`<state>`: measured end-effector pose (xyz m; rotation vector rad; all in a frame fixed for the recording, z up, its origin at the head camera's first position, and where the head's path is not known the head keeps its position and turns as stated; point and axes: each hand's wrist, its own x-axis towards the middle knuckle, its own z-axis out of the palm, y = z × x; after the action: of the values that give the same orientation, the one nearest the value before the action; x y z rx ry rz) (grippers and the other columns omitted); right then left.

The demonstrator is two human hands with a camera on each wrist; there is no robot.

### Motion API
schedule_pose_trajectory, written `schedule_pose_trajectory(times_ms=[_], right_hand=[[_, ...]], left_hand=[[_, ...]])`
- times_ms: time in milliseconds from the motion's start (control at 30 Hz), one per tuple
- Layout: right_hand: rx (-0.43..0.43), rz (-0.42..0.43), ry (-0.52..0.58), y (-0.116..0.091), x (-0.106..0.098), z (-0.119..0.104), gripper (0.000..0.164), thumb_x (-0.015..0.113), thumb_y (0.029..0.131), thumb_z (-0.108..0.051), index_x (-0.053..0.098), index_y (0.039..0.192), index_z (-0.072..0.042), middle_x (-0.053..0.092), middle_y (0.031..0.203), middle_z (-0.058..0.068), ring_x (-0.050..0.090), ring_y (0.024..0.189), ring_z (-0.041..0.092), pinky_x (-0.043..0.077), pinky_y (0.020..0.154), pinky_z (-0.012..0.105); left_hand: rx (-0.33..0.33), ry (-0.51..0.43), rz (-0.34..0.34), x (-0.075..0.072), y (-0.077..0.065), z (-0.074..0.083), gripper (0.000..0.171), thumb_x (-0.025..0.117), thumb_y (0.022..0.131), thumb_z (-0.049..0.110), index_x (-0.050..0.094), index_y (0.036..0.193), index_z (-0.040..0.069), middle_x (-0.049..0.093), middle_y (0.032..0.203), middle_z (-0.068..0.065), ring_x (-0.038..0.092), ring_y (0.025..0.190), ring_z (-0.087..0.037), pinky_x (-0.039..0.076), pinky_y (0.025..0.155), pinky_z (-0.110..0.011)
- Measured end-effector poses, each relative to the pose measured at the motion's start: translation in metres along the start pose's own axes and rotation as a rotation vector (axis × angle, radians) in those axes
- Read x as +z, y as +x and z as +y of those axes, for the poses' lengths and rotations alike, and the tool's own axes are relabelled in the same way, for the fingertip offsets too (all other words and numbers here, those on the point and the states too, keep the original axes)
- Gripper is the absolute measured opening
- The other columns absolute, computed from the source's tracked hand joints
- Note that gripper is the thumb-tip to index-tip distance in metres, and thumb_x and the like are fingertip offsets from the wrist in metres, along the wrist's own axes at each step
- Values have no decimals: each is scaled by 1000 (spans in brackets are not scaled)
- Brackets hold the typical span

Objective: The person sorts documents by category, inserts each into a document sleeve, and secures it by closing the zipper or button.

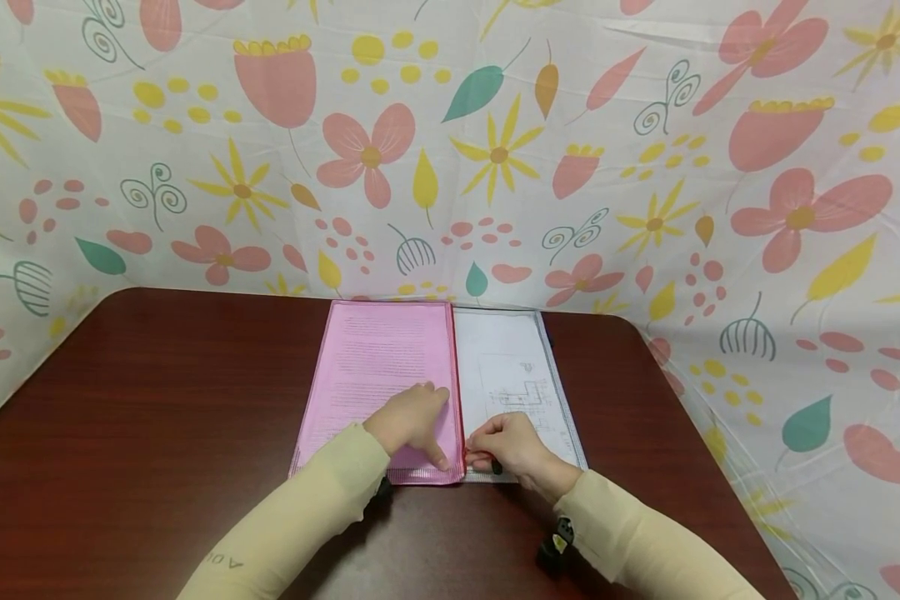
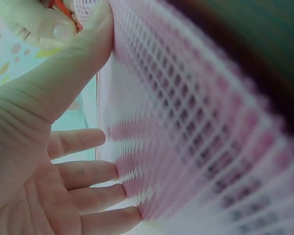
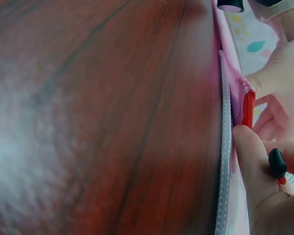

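A pink mesh zipper pouch [image 1: 382,350] with a printed sheet inside lies flat, partly over a clear-grey zipper pouch [image 1: 502,342] that holds a drawing. My left hand [image 1: 416,421] rests on the pink pouch's lower right part, fingers spread; in the left wrist view its thumb [image 2: 100,29] presses the mesh near the corner. At that corner my right hand [image 1: 517,446] pinches the red zipper pull cord. The cord's black end [image 3: 277,163] sticks out between the fingers in the right wrist view. The red zipper [image 3: 248,108] runs along the pouch's right edge; its slider is hidden by the fingers.
Both pouches lie on a dark brown wooden table [image 1: 157,400], near its far edge. Behind it hangs a white cloth [image 1: 435,108] printed with flowers and leaves. Black wrist devices [image 1: 555,546] sit under the sleeves.
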<state>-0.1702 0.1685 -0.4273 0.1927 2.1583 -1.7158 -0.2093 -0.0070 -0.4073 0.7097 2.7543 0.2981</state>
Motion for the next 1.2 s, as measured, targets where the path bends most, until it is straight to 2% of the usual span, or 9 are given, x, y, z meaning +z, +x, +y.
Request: schedule_pose_trajectory(times_ms=[233,400,533,700,833,933,1033,1133,1200], right_hand=[[1,5,42,5,-3,0,16,62,83,4,63,91,18,69,65,11,66,56,11,55,55,21],[25,-92,14,8,-11,1,21,59,88,0,61,99,18,69,70,9,67,62,12,57,60,24],[13,-164,-97,9,-16,-1,22,58,89,-3,64,101,15,65,67,3,58,55,5,51,49,20],[-20,-177,-291,8,-18,-6,16,63,84,-8,70,89,6,56,58,-4,33,43,2,28,39,15],[-19,-235,-395,7,-20,-9,17,71,80,-15,71,76,2,56,55,-4,26,39,1,23,35,16],[-25,-290,-427,5,-23,-12,21,72,80,-17,70,73,3,58,55,-3,24,38,2,22,34,17],[-28,-297,-412,5,-24,-11,23,70,83,-17,70,75,4,58,55,-3,29,39,1,24,35,16],[-9,-284,-312,5,-23,-7,23,67,87,-14,68,82,8,63,61,0,47,45,1,40,38,17],[9,-263,-218,4,-21,-5,22,65,88,-11,67,89,11,67,67,4,60,53,5,50,46,20]], left_hand=[[9,-7,4,-1,-1,1,104,88,43,54,50,127,5,58,121,-15,57,109,-29,50,92,-41],[3,-6,-9,-1,-2,2,109,88,44,53,47,133,5,53,132,-19,52,121,-31,46,100,-43],[2,-2,-9,-2,-2,1,109,88,45,53,47,133,5,52,133,-19,52,122,-32,45,100,-44],[8,18,-5,-2,-1,1,106,88,44,54,49,130,4,55,129,-19,54,118,-31,48,97,-43],[7,22,-11,-3,0,1,102,88,43,54,51,125,4,57,125,-17,56,115,-30,49,95,-42],[5,15,-15,-3,-1,1,102,88,44,53,51,125,5,57,126,-17,56,115,-30,48,96,-42],[0,9,-23,-4,-2,1,103,88,45,53,50,128,4,54,132,-19,52,121,-32,46,99,-44],[4,9,-19,-4,-2,1,104,88,45,53,50,128,4,52,133,-20,51,122,-33,46,100,-44],[9,13,-14,-3,-2,1,103,88,45,53,50,127,4,53,132,-20,52,121,-33,46,99,-44]])
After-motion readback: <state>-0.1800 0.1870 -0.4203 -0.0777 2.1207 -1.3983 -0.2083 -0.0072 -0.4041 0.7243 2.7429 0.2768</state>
